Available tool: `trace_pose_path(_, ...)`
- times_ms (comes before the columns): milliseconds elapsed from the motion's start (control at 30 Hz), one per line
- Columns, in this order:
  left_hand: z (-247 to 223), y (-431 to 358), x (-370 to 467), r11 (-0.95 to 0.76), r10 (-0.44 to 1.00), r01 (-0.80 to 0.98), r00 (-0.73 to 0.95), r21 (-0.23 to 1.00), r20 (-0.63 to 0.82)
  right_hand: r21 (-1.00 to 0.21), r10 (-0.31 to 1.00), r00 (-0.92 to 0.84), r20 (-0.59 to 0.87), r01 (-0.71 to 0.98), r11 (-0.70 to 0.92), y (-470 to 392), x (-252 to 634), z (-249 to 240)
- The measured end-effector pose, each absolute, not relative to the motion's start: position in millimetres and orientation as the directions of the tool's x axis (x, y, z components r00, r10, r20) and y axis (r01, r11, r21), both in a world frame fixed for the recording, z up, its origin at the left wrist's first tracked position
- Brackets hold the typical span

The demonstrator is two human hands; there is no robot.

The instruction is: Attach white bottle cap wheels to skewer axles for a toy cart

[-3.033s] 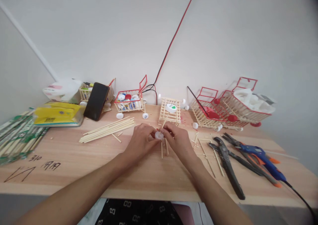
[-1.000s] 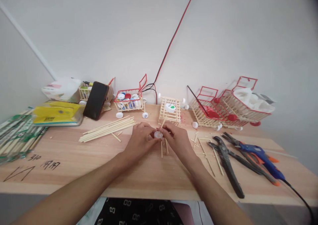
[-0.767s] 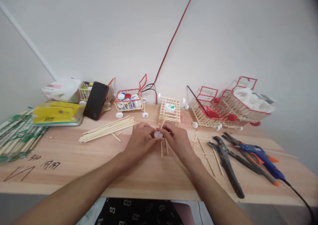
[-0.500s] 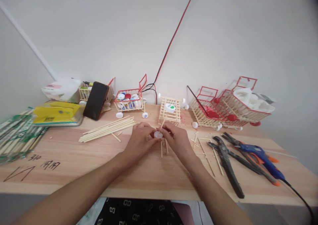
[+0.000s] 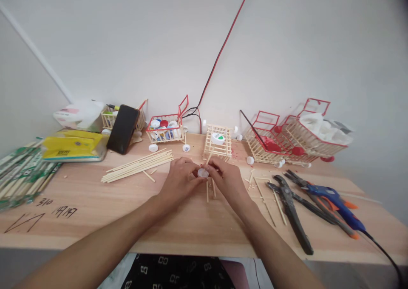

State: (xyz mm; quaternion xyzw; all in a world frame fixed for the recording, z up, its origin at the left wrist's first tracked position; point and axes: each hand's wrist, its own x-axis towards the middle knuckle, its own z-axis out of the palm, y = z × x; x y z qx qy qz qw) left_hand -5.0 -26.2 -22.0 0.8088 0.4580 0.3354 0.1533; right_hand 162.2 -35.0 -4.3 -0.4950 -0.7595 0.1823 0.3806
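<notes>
Near the middle of the wooden table, my left hand (image 5: 182, 176) is closed on a small clear cap (image 5: 202, 173), gripping its left side. My right hand (image 5: 227, 178) pinches a short thin stick (image 5: 209, 156) against the right side of that cap. Two more short sticks (image 5: 208, 191) lie just below the fingers. Right behind my hands stands a lattice frame of sticks (image 5: 218, 151), with a white cap with a green mark (image 5: 217, 139) on it. A bundle of loose sticks (image 5: 138, 165) lies left of my left hand.
Small stick carts (image 5: 165, 129) with cap wheels line the wall. At right lie pliers (image 5: 291, 212) and a blue glue gun (image 5: 334, 199) with its cord. A phone (image 5: 123, 129), a yellow packet (image 5: 75, 144) and bagged sticks (image 5: 25, 174) are at left.
</notes>
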Motion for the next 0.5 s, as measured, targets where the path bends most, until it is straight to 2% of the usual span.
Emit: trace_pose_path(500,-23.4,-26.7,-5.2,-0.539,0.838,0.64,0.348,0.547,0.42,-0.636,0.89,-0.226,0.396,0.632,0.444,-34.2,162.1,-4.5)
